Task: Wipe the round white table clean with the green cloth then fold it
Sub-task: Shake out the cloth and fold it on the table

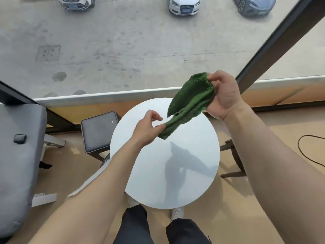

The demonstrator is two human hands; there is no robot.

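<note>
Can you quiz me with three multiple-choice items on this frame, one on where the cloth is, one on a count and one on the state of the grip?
1. Where is the green cloth?
A. Lying flat on the table
B. Held in the air above the table's far edge
C. On the grey stool

2. How many hands grip the cloth?
A. None
B. One
C. Two

3. What is the cloth's state?
A. Stretched between the hands, partly bunched
B. Folded into a neat square
C. Draped over the chair

Answers:
1. B: it hangs clear of the round white table, which shows the shadow of the cloth and hands.
2. C: the left hand pinches its lower end and the right hand holds its upper end.
3. A: it runs diagonally from one hand to the other, with loose creases.
</note>
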